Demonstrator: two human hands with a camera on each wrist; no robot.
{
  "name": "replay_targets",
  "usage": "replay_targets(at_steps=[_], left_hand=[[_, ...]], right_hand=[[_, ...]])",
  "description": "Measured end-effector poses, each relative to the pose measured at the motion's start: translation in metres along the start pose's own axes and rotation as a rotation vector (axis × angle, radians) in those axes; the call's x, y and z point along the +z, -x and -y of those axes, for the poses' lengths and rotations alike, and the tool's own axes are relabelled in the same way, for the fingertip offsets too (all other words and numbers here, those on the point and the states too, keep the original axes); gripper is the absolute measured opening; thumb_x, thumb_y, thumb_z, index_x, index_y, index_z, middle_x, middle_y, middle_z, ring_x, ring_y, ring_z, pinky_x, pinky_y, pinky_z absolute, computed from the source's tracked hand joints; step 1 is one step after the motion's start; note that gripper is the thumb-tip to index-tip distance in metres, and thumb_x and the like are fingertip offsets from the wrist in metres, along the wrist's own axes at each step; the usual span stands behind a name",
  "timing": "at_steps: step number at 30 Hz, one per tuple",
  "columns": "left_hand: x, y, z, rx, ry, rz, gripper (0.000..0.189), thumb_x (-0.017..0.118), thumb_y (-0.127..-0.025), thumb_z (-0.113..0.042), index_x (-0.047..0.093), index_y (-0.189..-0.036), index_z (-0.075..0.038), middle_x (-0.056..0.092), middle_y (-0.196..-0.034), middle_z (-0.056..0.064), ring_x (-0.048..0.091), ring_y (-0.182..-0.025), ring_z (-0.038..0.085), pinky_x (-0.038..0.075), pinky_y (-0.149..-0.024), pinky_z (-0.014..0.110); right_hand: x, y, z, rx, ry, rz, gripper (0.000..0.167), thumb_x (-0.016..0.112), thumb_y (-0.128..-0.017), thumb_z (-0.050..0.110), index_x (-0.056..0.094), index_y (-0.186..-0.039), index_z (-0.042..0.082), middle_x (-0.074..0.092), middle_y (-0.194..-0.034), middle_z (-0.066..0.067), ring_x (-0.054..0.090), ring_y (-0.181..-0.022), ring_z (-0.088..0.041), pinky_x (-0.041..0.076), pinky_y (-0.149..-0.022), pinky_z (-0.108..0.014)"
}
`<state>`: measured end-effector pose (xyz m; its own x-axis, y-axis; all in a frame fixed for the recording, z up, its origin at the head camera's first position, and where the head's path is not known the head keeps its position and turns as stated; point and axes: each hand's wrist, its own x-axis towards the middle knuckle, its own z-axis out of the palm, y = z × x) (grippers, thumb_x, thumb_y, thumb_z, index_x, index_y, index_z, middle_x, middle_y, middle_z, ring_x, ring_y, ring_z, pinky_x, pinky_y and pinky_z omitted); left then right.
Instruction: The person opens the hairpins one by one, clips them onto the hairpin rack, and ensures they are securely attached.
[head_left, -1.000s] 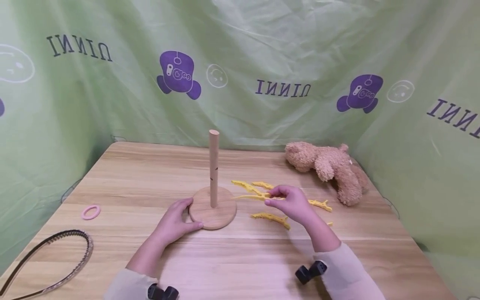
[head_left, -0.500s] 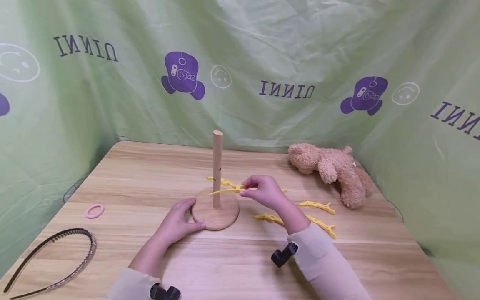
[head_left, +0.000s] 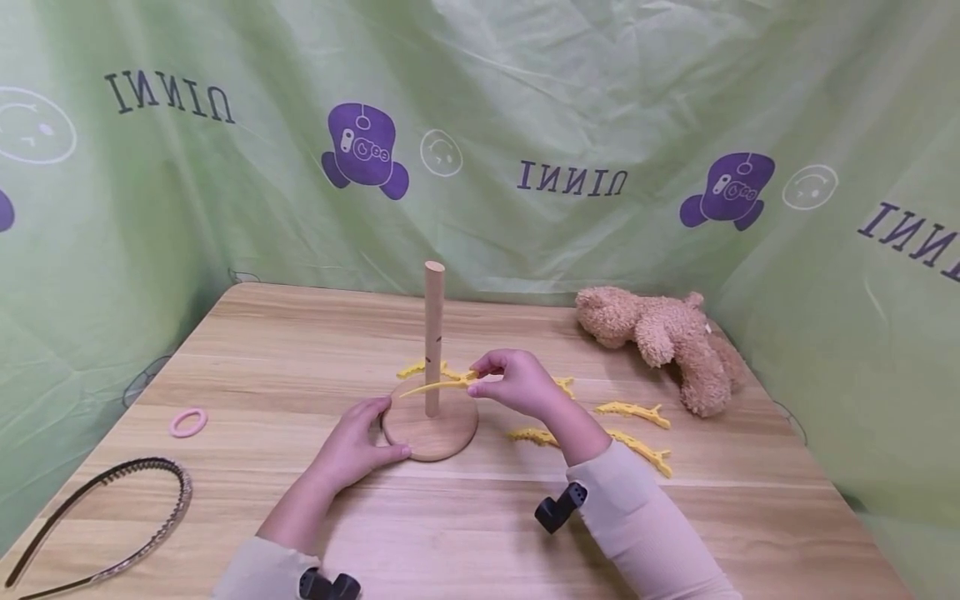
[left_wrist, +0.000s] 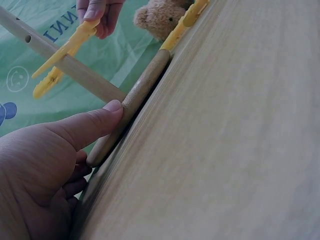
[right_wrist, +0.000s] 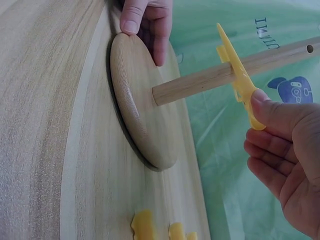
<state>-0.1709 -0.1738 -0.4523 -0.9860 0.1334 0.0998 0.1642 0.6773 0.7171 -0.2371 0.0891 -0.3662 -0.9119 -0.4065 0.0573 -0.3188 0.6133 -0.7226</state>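
A wooden stand has a round base [head_left: 435, 442] and an upright post [head_left: 433, 308] with small holes in it. At the base's left edge, my left hand [head_left: 358, 446] holds the rim between thumb and fingers; the left wrist view has its thumb [left_wrist: 97, 122] on the rim. My right hand [head_left: 517, 386], right of the post, pinches the end of a yellow hair clip [right_wrist: 241, 75]. The clip's two open arms lie on either side of the post, well above the base. Whether they touch the post I cannot tell.
Several more yellow clips [head_left: 633, 410] lie on the tabletop [head_left: 480, 533] right of the stand. A brown plush bear [head_left: 660, 329] lies at the back right. On the left are a pink ring [head_left: 188, 422] and a dark headband [head_left: 168, 529]. Green cloth [head_left: 480, 233] surrounds the table.
The right hand has carried the clip leftward from beside the base until its arms straddle the post. The left hand keeps its hold on the base.
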Motion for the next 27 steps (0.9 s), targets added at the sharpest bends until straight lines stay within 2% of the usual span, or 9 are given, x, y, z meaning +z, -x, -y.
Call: replay_targets(at_steps=[11,16,21,27], left_hand=[[0.003,-0.002,0.001,0.016,0.000,-0.010,0.089,0.086,-0.072,-0.035,0.047,-0.139,0.009,0.049,-0.141,0.028,0.041,-0.135,0.046,0.034,-0.114,0.058],[0.001,-0.002,0.000,0.011,0.003,0.000,0.089,0.086,-0.072,-0.035,0.047,-0.139,0.009,0.049,-0.142,0.028,0.041,-0.136,0.045,0.033,-0.115,0.058],[0.000,0.000,-0.001,0.011,0.006,0.002,0.089,0.086,-0.072,-0.034,0.047,-0.138,0.010,0.049,-0.141,0.028,0.041,-0.135,0.046,0.033,-0.114,0.058],[0.002,-0.001,0.001,0.007,0.016,-0.005,0.088,0.086,-0.072,-0.033,0.046,-0.139,0.009,0.048,-0.142,0.028,0.041,-0.135,0.046,0.032,-0.115,0.059]], right_hand=[[-0.001,0.003,-0.001,-0.006,-0.022,0.019,0.032,0.081,-0.081,0.021,0.071,-0.108,0.008,0.071,-0.105,-0.007,0.064,-0.110,-0.028,0.050,-0.103,-0.046],[-0.003,0.007,-0.005,-0.037,-0.041,0.027,0.047,0.081,-0.081,0.025,0.065,-0.122,0.008,0.069,-0.116,-0.008,0.061,-0.118,-0.027,0.045,-0.109,-0.043],[-0.009,0.015,-0.009,-0.038,-0.077,0.015,0.060,0.080,-0.081,0.029,0.057,-0.134,0.013,0.066,-0.126,-0.010,0.056,-0.127,-0.028,0.041,-0.114,-0.043],[-0.024,0.034,-0.023,-0.048,-0.057,-0.040,0.059,0.078,-0.083,0.028,0.056,-0.135,0.011,0.062,-0.134,-0.012,0.053,-0.130,-0.030,0.039,-0.115,-0.047]])
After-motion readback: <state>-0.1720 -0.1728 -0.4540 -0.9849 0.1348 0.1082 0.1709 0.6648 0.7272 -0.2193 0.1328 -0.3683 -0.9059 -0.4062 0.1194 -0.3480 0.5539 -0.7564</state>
